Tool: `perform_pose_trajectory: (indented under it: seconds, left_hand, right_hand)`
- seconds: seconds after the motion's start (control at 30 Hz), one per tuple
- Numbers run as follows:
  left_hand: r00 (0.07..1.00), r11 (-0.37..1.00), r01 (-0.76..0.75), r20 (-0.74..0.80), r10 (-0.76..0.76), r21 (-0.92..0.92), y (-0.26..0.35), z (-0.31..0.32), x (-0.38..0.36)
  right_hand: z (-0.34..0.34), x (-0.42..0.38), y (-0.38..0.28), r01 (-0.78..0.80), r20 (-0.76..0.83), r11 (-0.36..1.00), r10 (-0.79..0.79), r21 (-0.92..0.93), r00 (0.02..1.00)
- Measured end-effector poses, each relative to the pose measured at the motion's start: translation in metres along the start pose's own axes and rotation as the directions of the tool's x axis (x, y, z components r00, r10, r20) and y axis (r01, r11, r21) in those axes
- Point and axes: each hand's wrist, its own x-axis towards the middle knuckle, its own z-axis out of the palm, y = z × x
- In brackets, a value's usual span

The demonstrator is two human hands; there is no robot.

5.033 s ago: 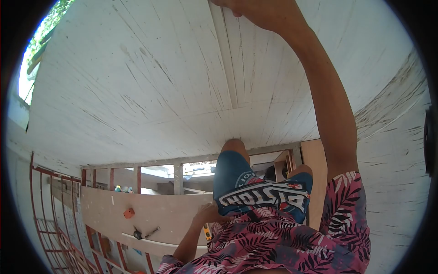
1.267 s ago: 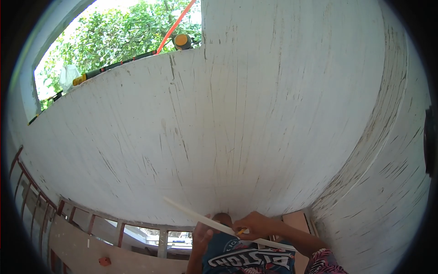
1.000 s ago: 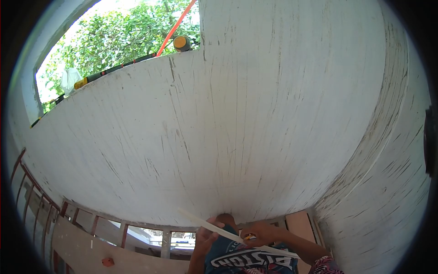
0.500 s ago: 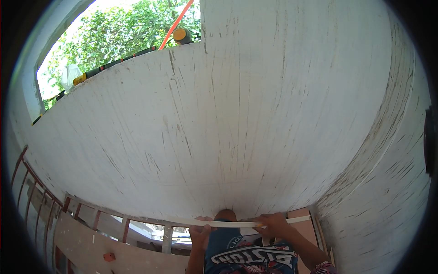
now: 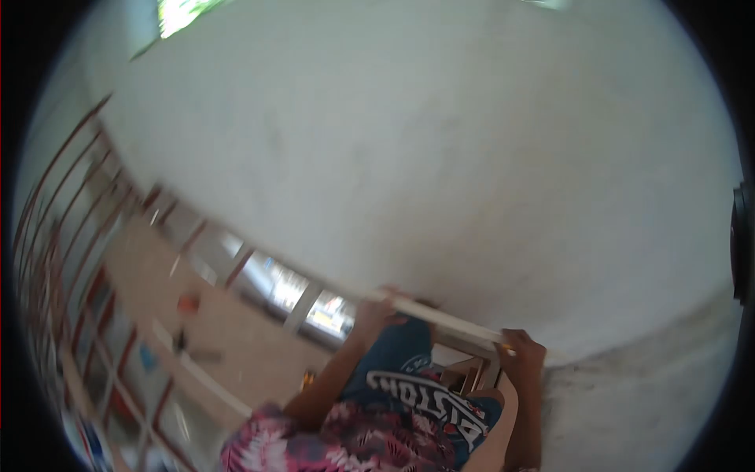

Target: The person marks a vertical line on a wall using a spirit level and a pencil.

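Note:
A long, narrow white strip (image 5: 452, 318) runs across my lap, tilted down to the right, close to the pale wall (image 5: 409, 157). My left hand (image 5: 376, 316) is closed around its left part, fingers partly blurred. Farther along, my right hand (image 5: 523, 354) grips the strip near its right end. A small yellow spot shows by the right fingers; I cannot make out what it is. Beneath the strip are my blue shorts (image 5: 401, 346) with white lettering.
A plank platform (image 5: 228, 322) lies at lower left, with a small orange thing (image 5: 188, 304) and a blurred blue piece (image 5: 148, 358) on it. Reddish metal bars (image 5: 71, 157) stand at far left. A window opening (image 5: 185, 14) shows at the top left.
The view has swung down and tilted, showing more platform and less window. The strip now slopes down to the right, and my hands are farther apart along it.

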Motion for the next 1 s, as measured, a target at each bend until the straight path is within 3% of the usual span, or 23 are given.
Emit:
perform_pose_trajectory:
  seconds: [0.17,0.3,0.4,0.5,0.57,0.63,0.67,0.7,0.73,0.77,0.83,0.87,0.9,0.97,1.0]
  left_hand:
    - [0.985,0.997,-0.049,0.167,0.04,0.052,-0.032,0.003,-0.013]
    - [0.985,0.994,0.051,0.162,-0.066,0.095,-0.043,0.009,-0.039]
    - [0.994,0.996,0.078,0.076,-0.075,-0.033,-0.048,-0.006,-0.046]
    - [0.945,0.988,0.047,-0.312,-0.092,-0.149,-0.043,-0.045,-0.049]
    - [0.839,0.985,-0.025,-0.539,-0.071,-0.169,-0.041,-0.087,-0.052]
    - [0.679,0.983,-0.128,-0.734,-0.008,-0.129,-0.034,-0.133,-0.06]
    - [0.582,0.976,-0.193,-0.812,0.035,-0.096,-0.031,-0.161,-0.067]
    - [0.505,0.96,-0.27,-0.86,0.074,-0.076,-0.03,-0.199,-0.072]
    - [0.459,0.966,-0.244,-0.867,0.191,0.083,-0.042,-0.258,-0.086]
    - [0.388,0.94,-0.284,-0.874,0.292,0.188,-0.039,-0.295,-0.099]
    - [0.154,0.872,-0.433,-0.935,0.32,0.227,-0.021,-0.354,-0.118]
    - [0.078,0.892,-0.387,-0.956,0.283,0.233,-0.007,-0.373,-0.127]
    - [-0.001,0.911,-0.339,-0.969,0.248,0.233,0.009,-0.392,-0.137]
    - [-0.177,0.891,-0.126,-0.894,0.412,0.436,0.028,-0.434,-0.151]
    - [-0.182,0.891,-0.126,-0.894,0.411,0.435,0.038,-0.449,-0.157]
  right_hand:
    - [0.022,-0.001,-0.006,0.112,0.058,0.99,-0.117,0.084,0.991]
    - [0.036,0.001,-0.006,0.122,0.099,0.989,-0.131,0.086,0.986]
    - [0.044,0.007,-0.015,0.153,0.191,0.987,-0.158,0.043,0.969]
    - [0.054,0.01,-0.029,0.168,0.297,0.985,-0.175,0.047,0.939]
    - [0.058,0.013,-0.044,0.176,0.348,0.982,-0.189,0.068,0.918]
    - [0.065,0.016,-0.062,0.157,0.412,0.944,-0.272,0.291,0.87]
    - [0.068,0.021,-0.064,0.156,0.415,0.945,-0.27,0.289,0.869]
    - [0.069,0.027,-0.065,0.214,0.316,0.927,-0.312,0.31,0.896]
    - [0.069,0.033,-0.065,0.273,0.213,0.906,-0.351,0.324,0.912]
    - [0.065,0.042,-0.063,0.272,0.215,0.906,-0.351,0.324,0.912]
    - [0.046,0.067,-0.053,0.232,0.039,0.963,-0.239,0.138,0.97]
    - [0.04,0.085,-0.048,0.344,-0.117,0.938,-0.337,0.048,0.934]
    - [0.029,0.101,-0.047,0.349,-0.214,0.937,-0.343,-0.012,0.914]
    - [0.006,0.128,-0.049,0.264,-0.324,0.95,-0.305,-0.166,0.896]
    - [-0.001,0.145,-0.056,0.281,-0.402,0.943,-0.331,-0.178,0.854]
